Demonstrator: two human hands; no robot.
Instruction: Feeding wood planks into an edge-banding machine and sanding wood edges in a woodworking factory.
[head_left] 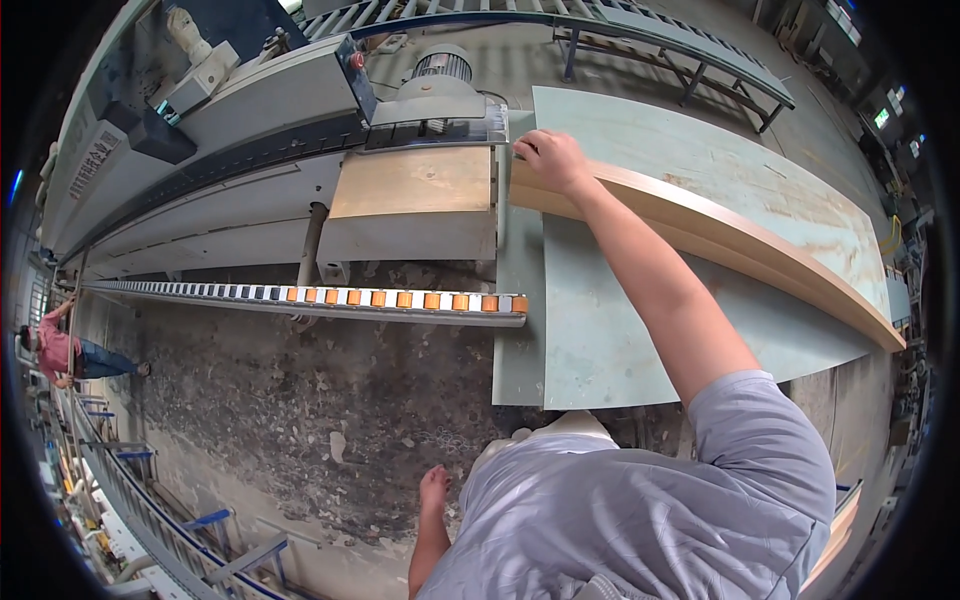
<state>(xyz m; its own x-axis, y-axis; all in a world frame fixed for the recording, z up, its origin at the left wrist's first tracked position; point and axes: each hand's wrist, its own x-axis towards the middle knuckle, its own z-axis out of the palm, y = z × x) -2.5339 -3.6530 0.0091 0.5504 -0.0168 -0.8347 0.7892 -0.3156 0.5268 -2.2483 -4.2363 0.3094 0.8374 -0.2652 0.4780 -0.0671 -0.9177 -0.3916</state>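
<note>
My right arm reaches forward over a green-grey sheet-topped table [610,340]. At the arm's end, my right hand [548,160] is closed over the near-machine end of a long tan wooden board [740,222]. The board lies lengthwise across the table and runs off toward the right; fisheye bending makes it look curved. My left hand [435,487] hangs low beside my body, above the floor, fingers curled in with nothing seen in them. Left of the board's end is a long machine [250,120] with a wood-coloured panel [415,183] on its bed.
A motor [443,66] sits on the machine. A rail with orange rollers [400,300] juts out before it, ending at the table. Roller conveyors [690,55] stand at the back, blue-framed racks [225,535] at lower left. Another person [65,350] stands far left.
</note>
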